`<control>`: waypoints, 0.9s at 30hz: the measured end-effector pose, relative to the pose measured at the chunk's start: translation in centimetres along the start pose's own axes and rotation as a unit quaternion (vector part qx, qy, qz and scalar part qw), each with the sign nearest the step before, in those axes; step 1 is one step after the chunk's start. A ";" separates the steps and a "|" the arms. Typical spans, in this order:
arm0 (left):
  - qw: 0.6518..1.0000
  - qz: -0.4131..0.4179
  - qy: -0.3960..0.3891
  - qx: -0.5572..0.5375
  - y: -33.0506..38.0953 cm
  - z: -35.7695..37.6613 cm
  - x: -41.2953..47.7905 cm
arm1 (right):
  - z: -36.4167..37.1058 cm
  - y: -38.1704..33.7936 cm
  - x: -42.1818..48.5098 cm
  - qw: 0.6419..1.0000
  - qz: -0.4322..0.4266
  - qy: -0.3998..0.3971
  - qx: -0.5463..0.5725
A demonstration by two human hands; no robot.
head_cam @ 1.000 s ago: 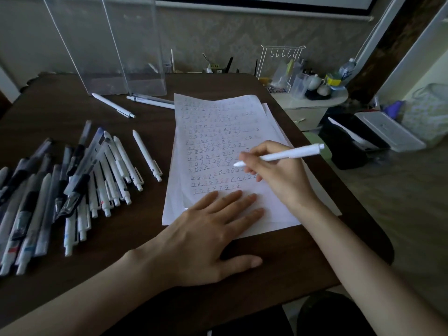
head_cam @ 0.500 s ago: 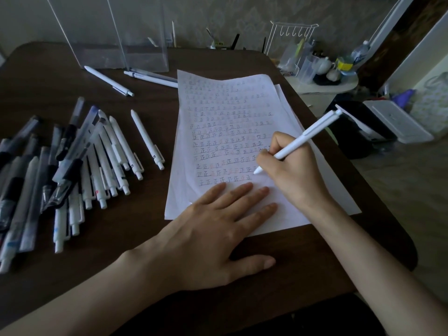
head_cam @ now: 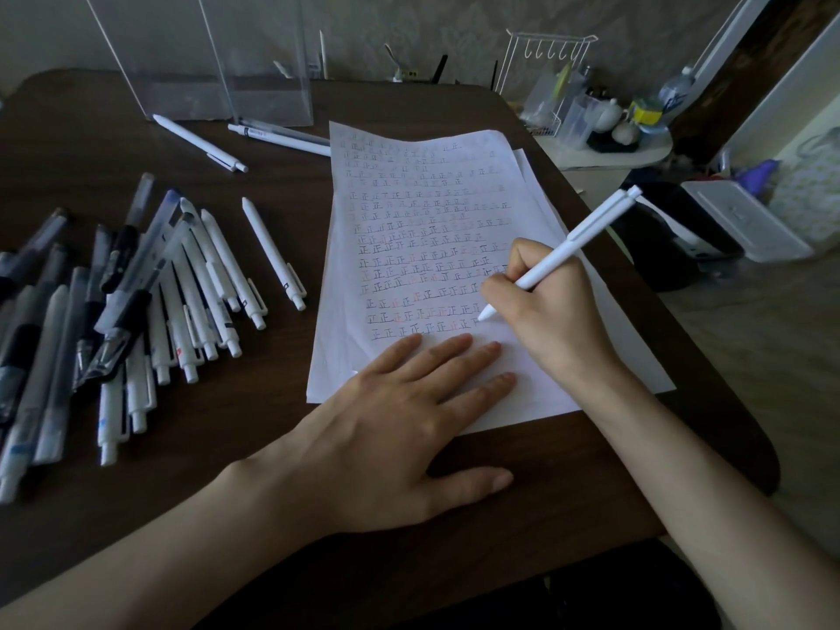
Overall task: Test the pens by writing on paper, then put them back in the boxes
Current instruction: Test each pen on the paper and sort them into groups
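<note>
A stack of white paper (head_cam: 409, 211) covered with rows of written marks lies on the dark table (head_cam: 136, 516). My right hand (head_cam: 545, 306) grips a white pen (head_cam: 577, 238) with its tip down on the sheet near the lower rows. My left hand (head_cam: 400, 425) lies flat, fingers straight, on the paper's bottom edge. A pile of several white and dark pens (head_cam: 136, 302) lies to the left. One white pen (head_cam: 272, 252) lies alone beside the paper. Two clear plastic boxes (head_cam: 204, 61) stand at the back.
Loose pens (head_cam: 200, 142) lie in front of the boxes. Off the table's right edge stand a low white shelf (head_cam: 604, 156) with bottles and cups, a wire rack (head_cam: 550, 52), and a white container (head_cam: 745, 220) on the floor.
My right hand has swung the pen from nearly level to a steep writing angle and brought its tip down to the lower rows. My left hand stays flat on the paper.
</note>
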State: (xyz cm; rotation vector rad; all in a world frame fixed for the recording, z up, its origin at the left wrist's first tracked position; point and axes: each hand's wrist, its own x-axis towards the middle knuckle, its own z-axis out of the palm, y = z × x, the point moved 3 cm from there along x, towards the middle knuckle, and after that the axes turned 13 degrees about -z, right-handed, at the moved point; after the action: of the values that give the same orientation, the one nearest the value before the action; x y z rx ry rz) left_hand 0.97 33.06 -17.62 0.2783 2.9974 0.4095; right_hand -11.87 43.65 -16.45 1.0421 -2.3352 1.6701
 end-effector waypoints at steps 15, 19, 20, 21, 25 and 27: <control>1.000 0.007 0.010 -0.011 -0.1 0.0 0.0 | 0.0 0.2 -0.1 1.000 0.010 -0.006 -0.010; 0.999 0.016 0.044 -0.028 -0.2 -0.2 0.0 | 0.0 0.0 -0.1 1.000 0.004 0.002 0.013; 0.997 0.016 0.063 -0.037 -0.2 -0.4 0.0 | -0.1 -0.2 -0.1 0.999 0.001 0.007 0.032; 0.995 0.012 0.086 -0.049 -0.3 -0.6 0.0 | -0.1 -0.5 -0.2 0.999 0.001 0.010 0.049; 0.971 -0.061 0.124 -0.193 -1.1 -1.6 -0.2 | 0.0 -0.7 -0.2 0.998 -0.032 -0.030 0.051; 0.954 -0.087 0.100 -0.268 -1.6 -1.7 -0.2 | 0.0 -0.9 -0.3 0.995 -0.052 -0.071 0.047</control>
State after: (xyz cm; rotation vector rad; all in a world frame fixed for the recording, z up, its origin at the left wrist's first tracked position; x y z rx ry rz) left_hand 0.66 31.06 -16.40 -0.0810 2.9048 1.2591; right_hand -11.18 43.67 -15.87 1.3177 -2.2588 1.7367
